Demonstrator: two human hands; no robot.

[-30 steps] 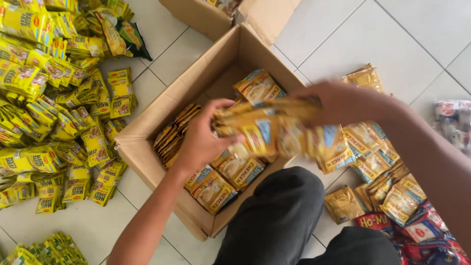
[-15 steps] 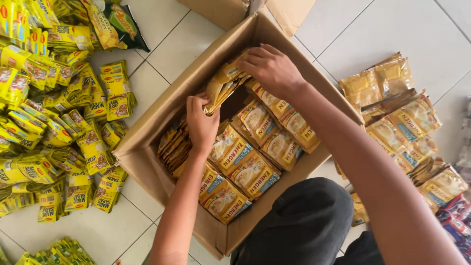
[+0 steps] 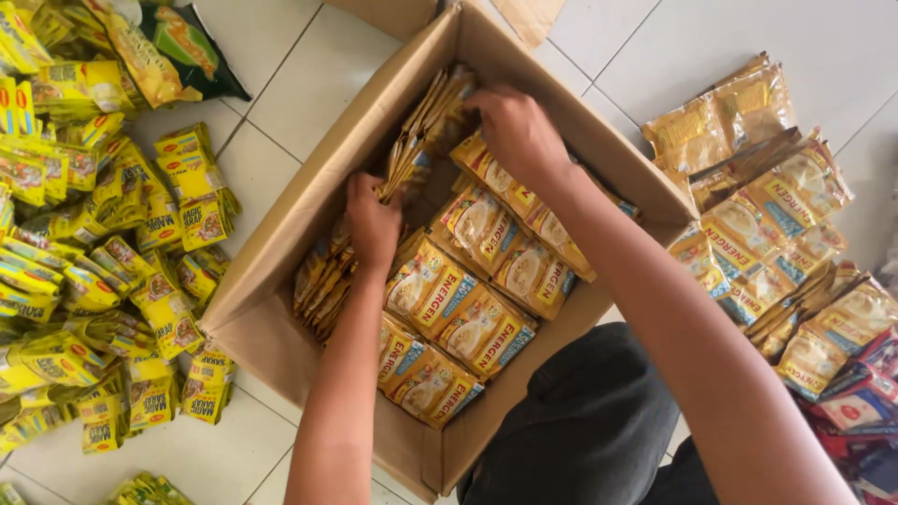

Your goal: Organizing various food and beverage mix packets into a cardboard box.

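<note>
Both hands are down inside the cardboard box (image 3: pixel 281 281) on the tiled floor (image 3: pixel 309 84): the left hand (image 3: pixel 372 224) is closed on a bunch of upright golden sachets (image 3: pixel 416 140) along the box's left wall, and the right hand (image 3: pixel 514 131) has its fingers curled onto the top of that same bunch at the far end. Flat sachet strips (image 3: pixel 468 299) fill the rest of the box, with yellow seasoning packets (image 3: pixel 103 262) heaped on the floor to the left and more golden sachet piles (image 3: pixel 776 234) to the right.

It looks like a shop's stockroom: heaps of yellow sachets (image 3: pixel 103 271) and golden packets (image 3: pixel 776 224) lie on a white tiled floor (image 3: pixel 309 84) around a cardboard box (image 3: pixel 281 309).
</note>
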